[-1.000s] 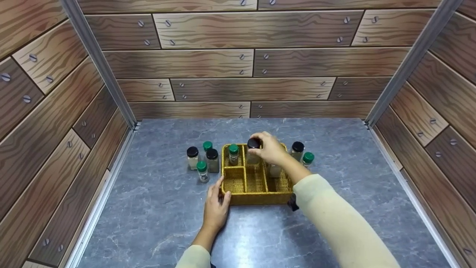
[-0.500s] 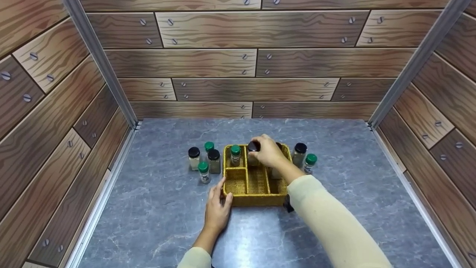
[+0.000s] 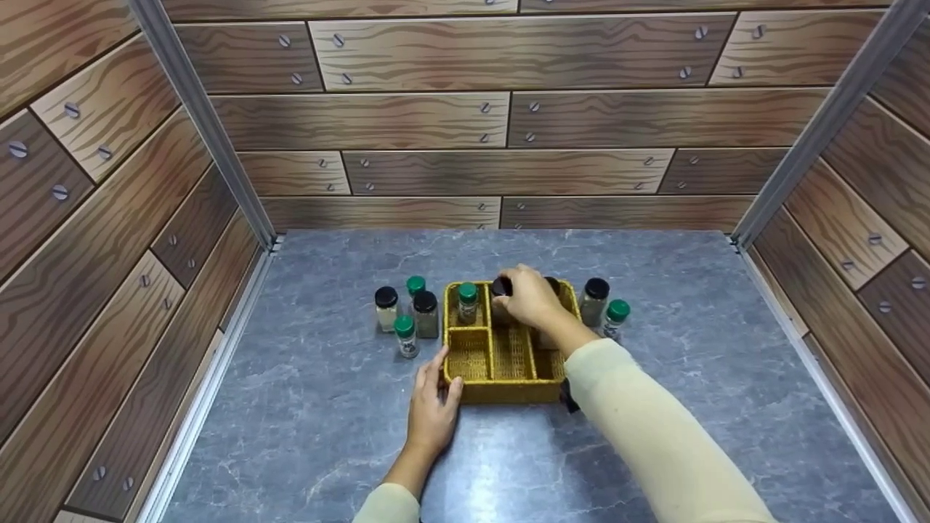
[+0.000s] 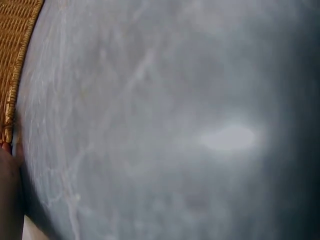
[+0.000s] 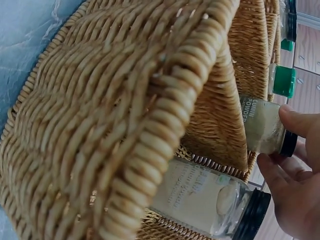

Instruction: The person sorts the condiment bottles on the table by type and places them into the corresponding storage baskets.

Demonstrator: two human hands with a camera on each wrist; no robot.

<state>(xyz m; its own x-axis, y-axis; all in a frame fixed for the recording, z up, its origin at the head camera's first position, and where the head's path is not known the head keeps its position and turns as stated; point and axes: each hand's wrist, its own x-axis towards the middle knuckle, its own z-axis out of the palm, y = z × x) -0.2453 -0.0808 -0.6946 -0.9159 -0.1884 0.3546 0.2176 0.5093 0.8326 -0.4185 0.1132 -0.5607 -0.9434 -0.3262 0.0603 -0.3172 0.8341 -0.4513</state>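
Observation:
A woven basket (image 3: 512, 393) with several compartments stands on the table. My right hand (image 3: 531, 296) grips a black-capped jar labelled cumin powder (image 5: 263, 126) near its cap, upright in the back of the middle compartment. In the right wrist view, my right hand (image 5: 296, 175) has thumb and fingers about the jar's top. Another black-capped jar (image 5: 200, 197), with pale powder, stands in the right compartment, partly behind my arm in the head view. A green-capped jar (image 3: 467, 303) occupies the back left compartment. My left hand (image 3: 432, 409) rests against the basket's front left corner, fingers fairly straight.
Left of the basket stand black-capped jars (image 3: 426, 315) and green-capped jars (image 3: 405, 337). On its right are one more black-capped jar (image 3: 594, 301) and a green-capped jar (image 3: 616, 317). Wood-patterned walls (image 3: 407, 120) enclose the marbled grey table (image 3: 312, 407).
The right hand has lowered the cumin jar slightly into the middle compartment and still holds it. The left hand stays at the basket corner. The whole head view has shifted a little.

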